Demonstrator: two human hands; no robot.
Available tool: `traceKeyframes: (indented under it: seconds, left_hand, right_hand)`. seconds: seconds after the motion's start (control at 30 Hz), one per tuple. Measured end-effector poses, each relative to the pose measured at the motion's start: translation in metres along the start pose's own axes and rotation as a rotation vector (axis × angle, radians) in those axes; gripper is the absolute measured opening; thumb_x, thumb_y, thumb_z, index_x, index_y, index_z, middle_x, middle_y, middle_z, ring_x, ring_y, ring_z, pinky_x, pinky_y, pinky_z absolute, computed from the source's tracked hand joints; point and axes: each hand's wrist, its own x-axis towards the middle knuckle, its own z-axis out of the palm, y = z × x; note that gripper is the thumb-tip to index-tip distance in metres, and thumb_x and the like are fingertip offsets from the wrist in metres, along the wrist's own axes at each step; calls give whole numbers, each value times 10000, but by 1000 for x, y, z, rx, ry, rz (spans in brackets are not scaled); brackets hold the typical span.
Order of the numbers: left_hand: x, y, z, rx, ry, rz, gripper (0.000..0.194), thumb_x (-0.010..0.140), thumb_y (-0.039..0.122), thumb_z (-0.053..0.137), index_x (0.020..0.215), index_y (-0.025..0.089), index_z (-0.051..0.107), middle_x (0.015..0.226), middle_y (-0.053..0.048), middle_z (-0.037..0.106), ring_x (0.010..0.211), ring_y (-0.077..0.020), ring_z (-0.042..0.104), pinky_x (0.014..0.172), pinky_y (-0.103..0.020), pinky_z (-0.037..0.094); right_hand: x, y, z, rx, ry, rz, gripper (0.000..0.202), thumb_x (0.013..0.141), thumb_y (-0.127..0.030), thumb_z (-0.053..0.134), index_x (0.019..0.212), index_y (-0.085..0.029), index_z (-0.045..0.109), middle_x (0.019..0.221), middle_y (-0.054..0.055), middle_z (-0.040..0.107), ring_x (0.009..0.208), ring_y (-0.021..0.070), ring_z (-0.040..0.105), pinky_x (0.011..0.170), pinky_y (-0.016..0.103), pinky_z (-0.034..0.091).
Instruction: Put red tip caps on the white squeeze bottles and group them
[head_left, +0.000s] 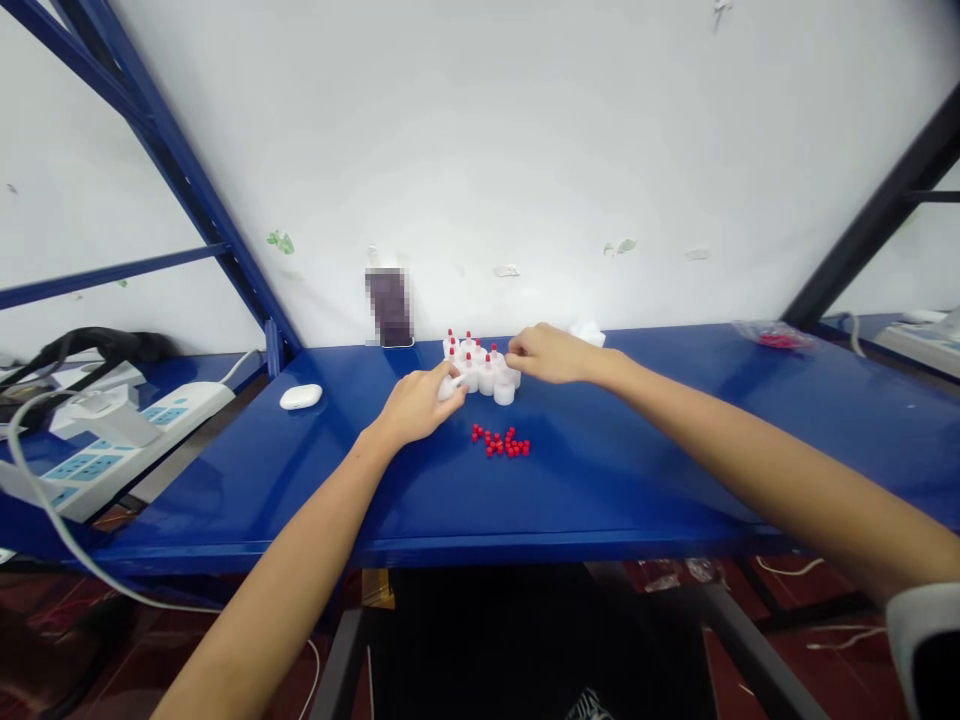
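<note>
Small white bottles (487, 377) with red tips stand in a close group on the blue table. My left hand (422, 402), at the left side of the group, is closed on a white bottle (448, 388) that lies tilted, its bare white nozzle pointing right. My right hand (548, 354) reaches over the right side of the group with its fingers pressed together; what they hold, if anything, is hidden. A short white piece (504, 393) stands at the front of the group. Several small red caps (501, 442) lie loose in front of the bottles.
A phone (391, 307) leans on the wall behind the blue table (600, 500). A white case (301, 397) lies at the left, beyond it a power strip (150, 440) with cables. White material (589, 333) sits behind my right hand; a bag with red pieces (780, 340) is far right.
</note>
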Motion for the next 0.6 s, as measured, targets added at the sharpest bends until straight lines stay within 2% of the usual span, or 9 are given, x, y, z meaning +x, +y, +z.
traceKeyframes:
  seconds: [0.27,0.37,0.47,0.53,0.6]
  left_hand:
    - [-1,-1,1,-5,-40,18,320,935,477,491,1046,227,656,767,-51,703,695,-245,656,624,-277,396]
    - [-1,-2,1,-3,-50,10,329,933,491,487,1047,227,647,793,-51,710,722,-251,661,638,-285,404]
    - [-1,-2,2,3,-62,-28,354,907,523,517,1056,222,630,796,-48,708,756,-265,665,660,-299,411]
    - [-1,-1,1,-5,-74,-38,362,895,538,534,1036,220,634,799,-45,707,767,-264,666,676,-304,413]
    - [-2,1,-1,-29,-96,-11,366,896,553,535,1006,223,649,826,-42,711,780,-253,665,688,-301,415]
  right_hand:
    - [5,-6,0,-92,-42,-17,299,869,-304,520,598,-187,570,561,28,552,563,155,476,605,312,294]
    - [0,-6,1,-95,20,17,415,927,-404,496,589,-182,590,540,27,542,559,152,468,639,322,309]
    - [-11,-7,0,10,69,8,406,949,-410,468,660,-172,624,566,21,558,549,139,464,603,304,315]
    - [-21,-6,-1,68,-15,-112,315,930,-373,509,738,-166,649,612,12,584,557,127,481,591,285,327]
    - [-31,-3,-1,121,-175,-242,197,893,-324,571,832,-167,674,682,7,620,588,120,520,601,265,354]
